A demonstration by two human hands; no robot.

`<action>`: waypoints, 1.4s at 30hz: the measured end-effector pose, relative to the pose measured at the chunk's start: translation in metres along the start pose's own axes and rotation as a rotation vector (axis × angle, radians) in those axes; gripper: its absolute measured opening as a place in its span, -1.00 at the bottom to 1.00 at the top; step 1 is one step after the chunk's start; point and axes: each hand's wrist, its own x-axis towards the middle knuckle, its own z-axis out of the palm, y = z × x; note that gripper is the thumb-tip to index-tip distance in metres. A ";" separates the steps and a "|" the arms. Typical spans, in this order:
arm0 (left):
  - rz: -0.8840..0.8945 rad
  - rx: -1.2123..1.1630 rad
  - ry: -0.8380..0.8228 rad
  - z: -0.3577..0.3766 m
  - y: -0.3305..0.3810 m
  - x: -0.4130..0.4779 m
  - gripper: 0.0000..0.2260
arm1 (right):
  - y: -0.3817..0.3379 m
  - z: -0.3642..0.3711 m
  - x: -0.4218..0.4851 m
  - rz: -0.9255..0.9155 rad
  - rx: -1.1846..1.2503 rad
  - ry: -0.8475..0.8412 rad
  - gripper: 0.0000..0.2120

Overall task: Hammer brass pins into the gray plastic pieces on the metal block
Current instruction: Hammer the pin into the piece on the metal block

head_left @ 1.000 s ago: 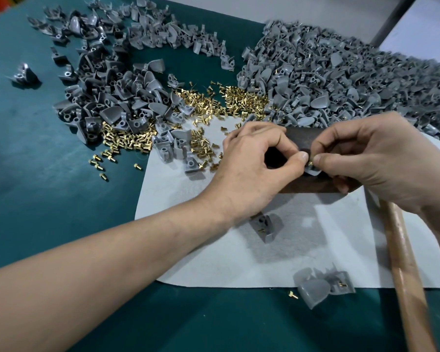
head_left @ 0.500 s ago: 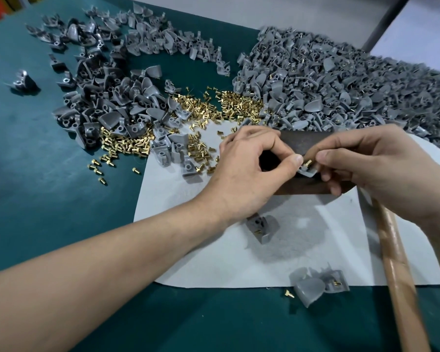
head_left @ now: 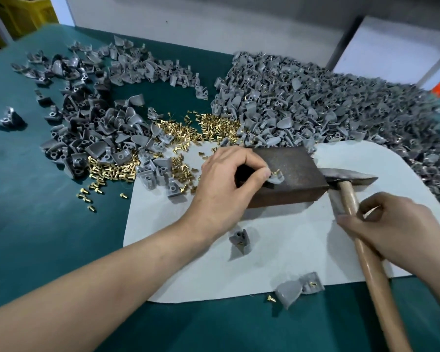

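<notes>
A rusty brown metal block (head_left: 294, 174) lies on a white mat (head_left: 277, 250). On its top sits a gray plastic piece (head_left: 277, 178) with a brass pin (head_left: 276, 171) standing in it. My left hand (head_left: 226, 189) pinches that piece at the block's left side. My right hand (head_left: 396, 229) curls round the wooden handle of a hammer (head_left: 351, 196), whose steel head lies on the mat just right of the block.
Loose brass pins (head_left: 208, 128) are strewn between two heaps of gray pieces, one left (head_left: 92, 138) and a big one at the back right (head_left: 328, 107). Single gray pieces lie on the mat near me (head_left: 240, 240) and at its front edge (head_left: 297, 288). Green table all round.
My right hand has left the plastic piece on the block and moved down right to grasp the hammer handle. My left hand still holds the piece.
</notes>
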 end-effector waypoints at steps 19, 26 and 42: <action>-0.019 0.056 -0.017 0.001 0.005 0.003 -0.90 | -0.063 -0.060 -0.067 -0.384 0.652 -0.097 -0.71; -0.083 -0.082 -0.008 0.002 0.002 0.002 -0.86 | -0.075 -0.080 -0.064 -0.442 0.543 0.192 -0.82; -0.002 -0.053 0.007 0.002 -0.001 0.004 -0.80 | -0.079 -0.056 -0.055 -0.418 0.362 0.088 -0.79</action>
